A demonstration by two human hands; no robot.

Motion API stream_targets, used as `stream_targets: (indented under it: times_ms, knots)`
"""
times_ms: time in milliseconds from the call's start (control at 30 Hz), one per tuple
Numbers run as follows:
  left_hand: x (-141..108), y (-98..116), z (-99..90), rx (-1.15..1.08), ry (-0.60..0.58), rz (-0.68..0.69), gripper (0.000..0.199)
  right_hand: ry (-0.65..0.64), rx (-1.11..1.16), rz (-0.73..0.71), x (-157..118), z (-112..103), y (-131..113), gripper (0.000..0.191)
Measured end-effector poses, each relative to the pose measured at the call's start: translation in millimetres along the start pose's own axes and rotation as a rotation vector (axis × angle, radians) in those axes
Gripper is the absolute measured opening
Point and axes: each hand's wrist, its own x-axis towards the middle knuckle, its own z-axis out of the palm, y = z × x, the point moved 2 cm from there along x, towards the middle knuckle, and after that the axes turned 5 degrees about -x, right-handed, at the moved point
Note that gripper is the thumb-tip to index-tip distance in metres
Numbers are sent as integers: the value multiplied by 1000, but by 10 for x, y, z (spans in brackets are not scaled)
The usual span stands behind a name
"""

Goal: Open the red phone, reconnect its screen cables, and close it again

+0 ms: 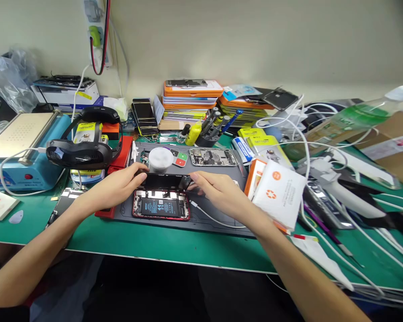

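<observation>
An opened phone body (138,208) with a red frame lies on the dark work mat (208,220), its black battery (164,208) facing up. Along its far edge a dark phone screen (163,181) is held raised and tilted. My left hand (130,181) pinches the screen's left end between thumb and fingers. At the other end, my right hand (211,185) grips the screen's right corner; some of its fingertips are hidden. Whether the screen is joined to the body by a cable, I cannot tell. A white cable plug (194,204) rests just right of the body.
Behind the screen are a round white container (160,159) and another opened phone housing (213,157). A black headset (83,150) and blue machine (27,156) stand left. White and orange boxes (278,192) and tangled cables flank my right arm. Screwdrivers (216,123) stand at the back.
</observation>
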Motion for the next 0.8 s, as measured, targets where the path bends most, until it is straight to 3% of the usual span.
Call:
stream_targets:
  times_ms: [300,433,533,667,800]
  knots:
    - [21,0,32,-71,66,16,63,10,154,86,-16,56,99,54]
    - [-29,26,-39,11,187,35,58,52,182,90,-175,47,130,60]
    - [-77,79,-49,153,251,46,47,172,147,71,-383,25,142,65]
    - [-42,205,-41,353,171,63,58,356,78,39,-649,42,197,57]
    - [162,368,-289,490,124,52,47,444,62,18,-801,121,289,44]
